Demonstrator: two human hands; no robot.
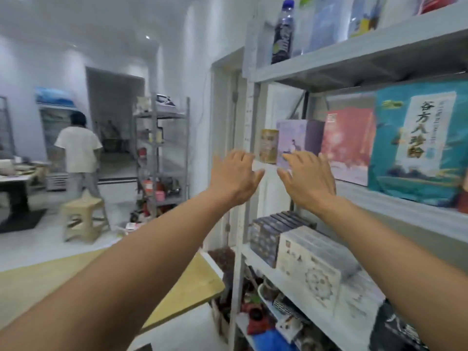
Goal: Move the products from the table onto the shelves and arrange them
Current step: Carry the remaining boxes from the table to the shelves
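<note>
Arranging step, judging by pose. Left hand (234, 176) and right hand (307, 179) both spread wide, holding nothing, raised before left end of middle shelf (395, 206). Purple box (291, 140) and gold can (269, 145) stand there side by side; contact with right fingers unclear. Next move probably needs both hands closing on box sides to straighten it.

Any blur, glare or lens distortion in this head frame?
Head view: motion blur softens most of it, worst on the white patterned box; large print on the teal bag is legible; wide-angle lens bows the shelf rails; light is flat, no harsh glare; left hand and right hand reasonably sharp.
</note>
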